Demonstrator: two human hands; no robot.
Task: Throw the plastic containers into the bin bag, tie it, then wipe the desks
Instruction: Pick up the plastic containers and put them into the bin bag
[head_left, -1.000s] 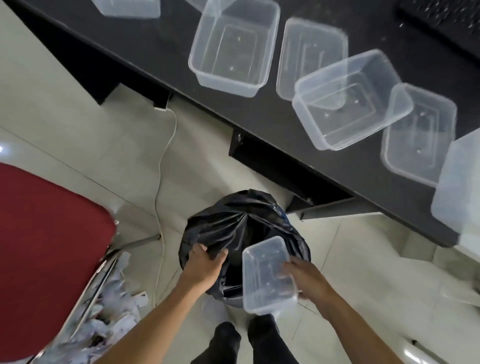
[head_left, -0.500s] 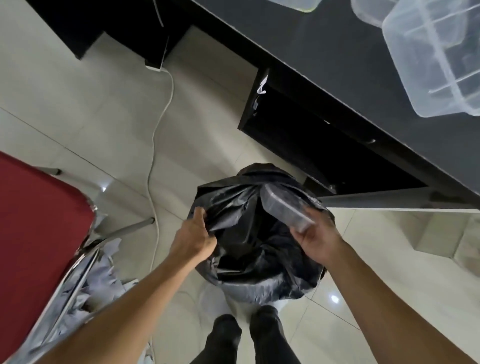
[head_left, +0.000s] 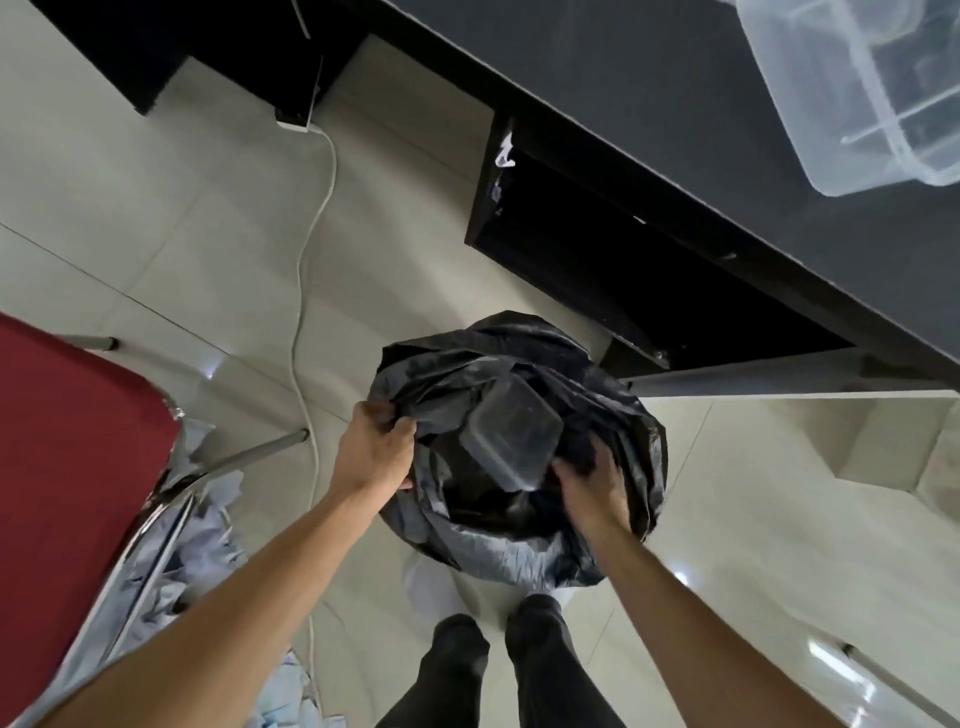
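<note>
A black bin bag (head_left: 524, 540) stands open on the tiled floor just in front of my feet. My left hand (head_left: 375, 451) grips the left side of its rim and holds the mouth apart. A clear plastic container (head_left: 511, 434) sits tilted inside the mouth of the bag. My right hand (head_left: 592, 480) is at the right of the opening, with thumb and fingers on the container's near corner. Another clear plastic container (head_left: 852, 98) rests on the black desk (head_left: 649, 78) at the top right.
A red chair (head_left: 67, 441) with chrome legs stands at the left, with crumpled paper (head_left: 202, 540) on the floor beside it. A white cable (head_left: 311, 249) runs across the tiles from under the desk. My legs (head_left: 498, 670) are below the bag.
My right hand has carried the container down from above the bag into its mouth. The view has tipped down and closer, so most desk containers are out of frame. The left hand kept its grip.
</note>
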